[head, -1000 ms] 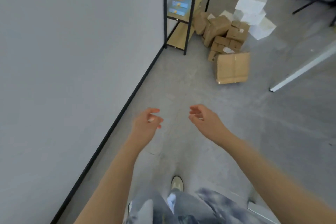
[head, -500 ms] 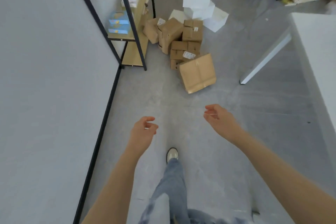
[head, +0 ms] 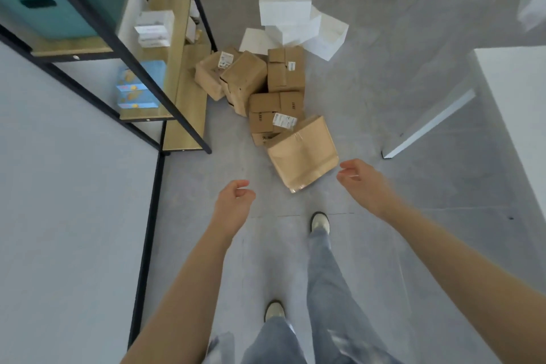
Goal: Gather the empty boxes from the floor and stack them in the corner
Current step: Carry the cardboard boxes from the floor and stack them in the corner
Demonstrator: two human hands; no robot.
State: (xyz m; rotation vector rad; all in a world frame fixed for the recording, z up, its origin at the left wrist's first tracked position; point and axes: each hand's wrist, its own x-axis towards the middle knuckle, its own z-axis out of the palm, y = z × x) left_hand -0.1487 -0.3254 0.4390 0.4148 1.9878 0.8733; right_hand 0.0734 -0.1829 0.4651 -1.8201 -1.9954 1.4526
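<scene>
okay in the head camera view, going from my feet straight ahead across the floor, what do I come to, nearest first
Forward shoe → large tilted cardboard box → labelled brown boxes → pile of brown cartons → stacked white boxes.

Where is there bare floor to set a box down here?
Bare floor lies between the tilted brown box and the white table leg, and in front of the shelf along the wall. It is crowded where brown boxes and white boxes pile beside the shelf.
</scene>
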